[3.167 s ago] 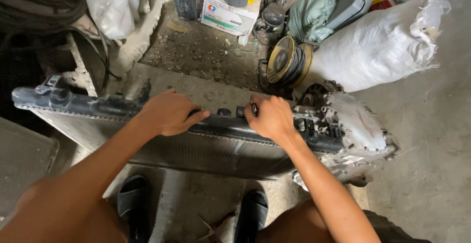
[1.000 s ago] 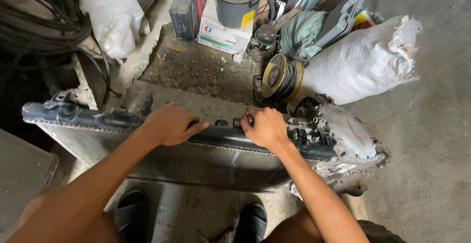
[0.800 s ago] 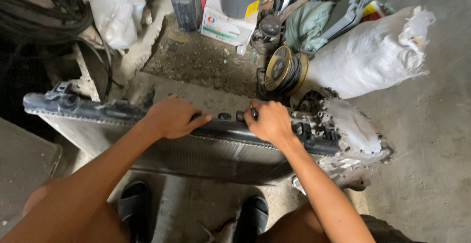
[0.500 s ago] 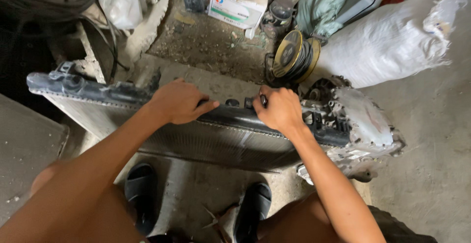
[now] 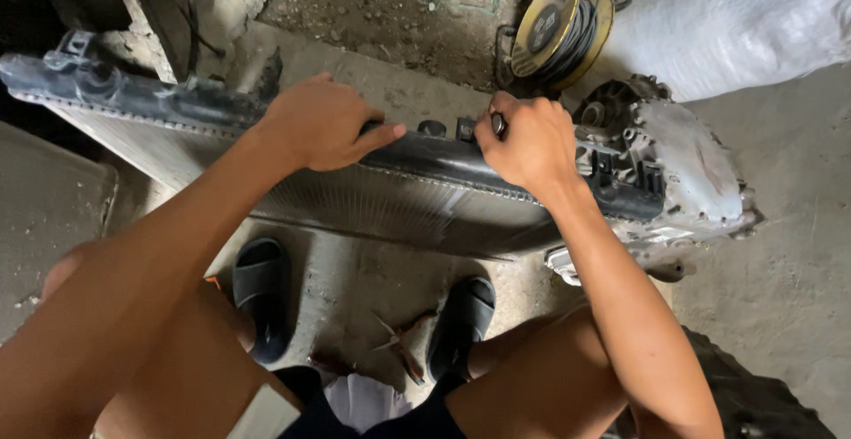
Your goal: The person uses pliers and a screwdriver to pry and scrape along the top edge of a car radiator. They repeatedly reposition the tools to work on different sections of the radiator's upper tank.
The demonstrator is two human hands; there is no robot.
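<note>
Black radiator (image 5: 417, 186), two hands (image 5: 324, 124) (image 5: 527, 142), two sandals (image 5: 261, 293)

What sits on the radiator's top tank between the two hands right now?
In the head view, between the left hand and the right hand, the radiator's black top tank carries a small round knob and a square lug.

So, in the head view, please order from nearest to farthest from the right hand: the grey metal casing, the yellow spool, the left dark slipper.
1. Grey metal casing, just right of the right hand.
2. Yellow spool, above it.
3. Left dark slipper, far lower left.
</note>
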